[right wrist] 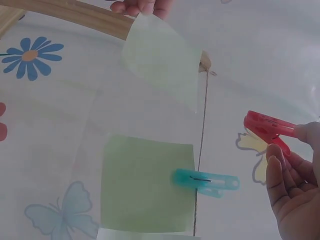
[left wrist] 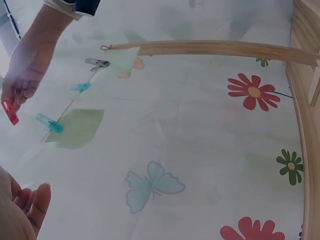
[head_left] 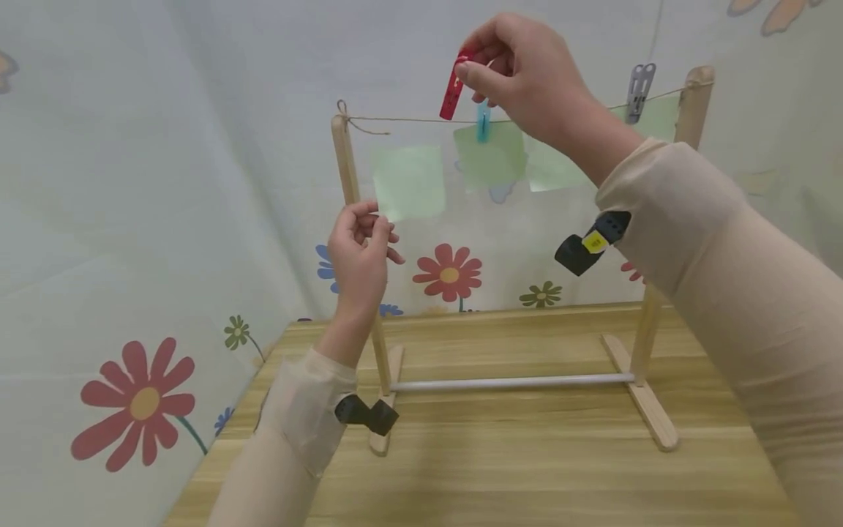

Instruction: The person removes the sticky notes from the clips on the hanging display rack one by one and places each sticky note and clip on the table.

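My left hand [head_left: 361,256] pinches a pale green paper sheet [head_left: 410,181] by its lower left corner, beside the left post. In the right wrist view, the same sheet [right wrist: 162,57] hangs from those fingertips with a slight curve. My right hand [head_left: 530,77] holds a red clothespin [head_left: 451,96] between thumb and fingers, above the twine [head_left: 395,119] and apart from the sheet. Nearby, a green paper sheet [head_left: 497,161] hangs from the twine by a blue clothespin [head_left: 484,124]. In the left wrist view, the held sheet is out of sight.
A wooden frame stands on the table [head_left: 527,468], with a left post [head_left: 345,157], a right post [head_left: 694,110] and a white rod [head_left: 514,382]. Farther right hang another pale sheet [head_left: 556,170] and one [head_left: 661,117] under a grey clothespin [head_left: 639,94]. A flowered curtain [head_left: 197,241] is behind.
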A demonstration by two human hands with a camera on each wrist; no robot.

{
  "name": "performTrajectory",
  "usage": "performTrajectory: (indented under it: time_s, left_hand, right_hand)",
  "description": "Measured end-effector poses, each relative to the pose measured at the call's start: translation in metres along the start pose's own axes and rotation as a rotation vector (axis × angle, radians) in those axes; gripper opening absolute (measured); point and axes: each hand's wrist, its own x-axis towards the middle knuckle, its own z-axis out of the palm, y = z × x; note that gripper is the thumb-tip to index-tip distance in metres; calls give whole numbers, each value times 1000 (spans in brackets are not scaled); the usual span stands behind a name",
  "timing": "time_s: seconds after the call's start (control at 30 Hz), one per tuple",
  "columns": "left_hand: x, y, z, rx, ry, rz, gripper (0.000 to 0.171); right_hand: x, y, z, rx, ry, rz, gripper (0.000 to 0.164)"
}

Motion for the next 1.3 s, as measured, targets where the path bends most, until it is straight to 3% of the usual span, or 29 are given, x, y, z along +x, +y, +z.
performTrajectory:
  time_s: [0.43,0.7,1.03,1.3]
  left_hand:
    - [-16,-3,-12,-17,-31,4,19]
    - [-29,-6,-17,11,-69,-10,19]
    - [-43,-10,-25,-22,-131,4,20]
    - [-54,-13,-32,-11,-192,-37,16]
  right_hand:
    - [-33,14,-10,55,26,-82,32]
    - [-59,24,-15,71,-9,-39,30]
    - [-93,44,-11,88,-81,-30,30]
    - [-114,56,-5,73,-118,4,28]
